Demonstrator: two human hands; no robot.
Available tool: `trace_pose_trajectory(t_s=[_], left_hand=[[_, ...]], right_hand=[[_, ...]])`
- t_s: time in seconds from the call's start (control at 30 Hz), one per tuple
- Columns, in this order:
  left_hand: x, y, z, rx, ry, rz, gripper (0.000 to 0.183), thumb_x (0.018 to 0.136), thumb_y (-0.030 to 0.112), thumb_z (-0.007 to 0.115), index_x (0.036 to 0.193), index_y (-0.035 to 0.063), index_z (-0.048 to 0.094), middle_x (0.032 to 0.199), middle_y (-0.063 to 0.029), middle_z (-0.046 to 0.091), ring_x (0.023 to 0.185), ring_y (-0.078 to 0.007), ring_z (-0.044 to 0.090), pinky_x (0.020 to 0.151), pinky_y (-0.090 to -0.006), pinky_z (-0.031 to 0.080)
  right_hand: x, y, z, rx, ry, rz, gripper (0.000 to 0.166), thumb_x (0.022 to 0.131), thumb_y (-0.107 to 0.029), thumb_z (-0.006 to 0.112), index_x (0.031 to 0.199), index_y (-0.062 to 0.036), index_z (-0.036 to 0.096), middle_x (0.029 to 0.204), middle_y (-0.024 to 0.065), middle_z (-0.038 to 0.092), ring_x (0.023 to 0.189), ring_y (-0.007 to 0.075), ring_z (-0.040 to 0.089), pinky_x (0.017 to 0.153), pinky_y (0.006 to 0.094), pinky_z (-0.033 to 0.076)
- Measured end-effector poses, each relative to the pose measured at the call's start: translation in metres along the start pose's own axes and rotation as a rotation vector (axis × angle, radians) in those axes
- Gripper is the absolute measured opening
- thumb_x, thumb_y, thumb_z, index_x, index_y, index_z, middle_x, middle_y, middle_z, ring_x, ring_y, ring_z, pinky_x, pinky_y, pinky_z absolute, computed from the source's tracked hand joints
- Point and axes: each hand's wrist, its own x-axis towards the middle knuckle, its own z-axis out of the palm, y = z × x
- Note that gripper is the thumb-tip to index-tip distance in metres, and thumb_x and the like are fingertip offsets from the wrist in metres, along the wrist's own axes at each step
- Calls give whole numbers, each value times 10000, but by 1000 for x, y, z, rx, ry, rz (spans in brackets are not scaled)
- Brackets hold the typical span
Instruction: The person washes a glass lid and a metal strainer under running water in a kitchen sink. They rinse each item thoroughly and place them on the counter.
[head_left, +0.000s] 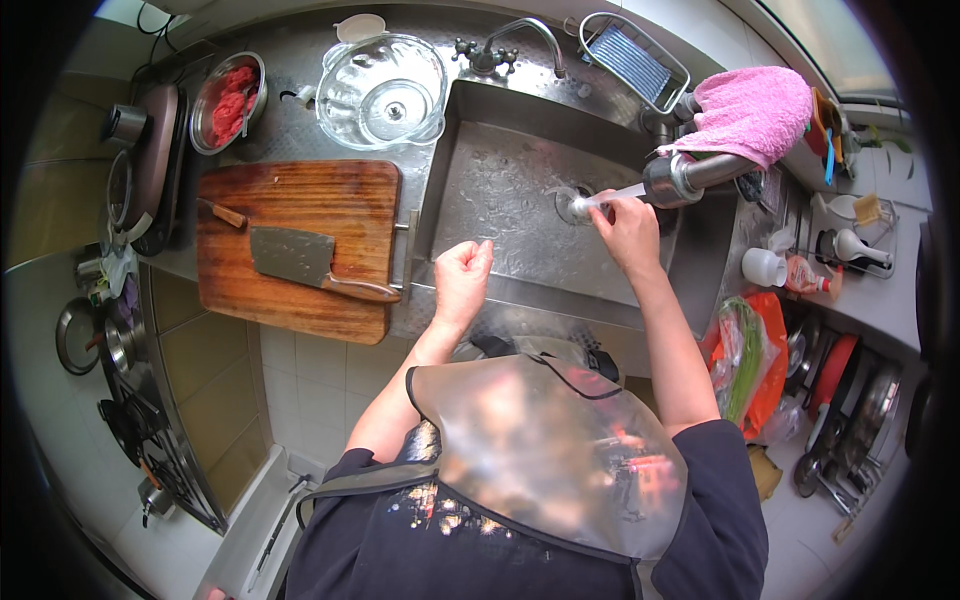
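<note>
My right hand (628, 234) is over the stainless steel sink (510, 172), its fingers bent beside a white stream of water (622, 196). The stream runs from a thick metal tap (670, 180) towards the drain. Whether those fingers hold something small is hidden. My left hand (461, 283) is closed in a fist above the sink's front left edge, and nothing shows in it. Left of it, a cleaver (292, 253) and a small wooden-handled knife (227, 215) lie on a wooden cutting board (352, 195).
A metal bowl of raw minced meat (232, 112) and a clear glass bowl (382, 97) stand behind the board. A pink towel (757, 105) covers the tap's bend. A wire rack (637, 64) stands behind the sink. Bagged green vegetables (742, 352) are at the right.
</note>
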Motion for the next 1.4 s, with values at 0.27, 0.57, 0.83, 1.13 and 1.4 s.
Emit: trace_pose_trajectory(t_s=[0.27,0.57,0.83,1.13,1.4], left_hand=[[-4,-7,-6,-146,-54,-12,313,886,144,624,654,65,429,576,61,392,538,-27,316,464,-229,272],[-6,-17,-19,-173,-133,-72,248,878,133,631,710,63,463,594,71,424,547,-6,352,477,-206,288],[-5,41,-64,-67,-91,108,122,859,107,630,812,49,534,732,27,507,621,-31,453,552,-199,389],[121,61,-195,267,534,418,145,814,6,591,958,-2,580,793,-71,582,632,-146,549,607,-286,470],[254,14,-230,587,674,368,230,762,129,699,950,26,618,818,-98,670,708,-208,654,682,-330,511]], right_hand=[[10,-4,4,174,-19,212,185,757,-182,667,908,-75,661,753,115,659,683,246,652,642,338,512],[-10,6,3,453,99,176,177,725,-46,642,898,-9,653,723,49,648,632,107,600,617,247,480],[-30,-16,17,722,-215,303,139,863,-121,607,951,-14,614,708,22,626,636,70,569,600,234,459],[27,-115,7,568,5,130,123,870,-80,608,980,-24,599,732,62,615,666,122,579,636,260,464],[177,-222,41,327,-40,-296,153,849,-150,621,970,-60,595,819,139,660,758,310,647,659,381,507]])
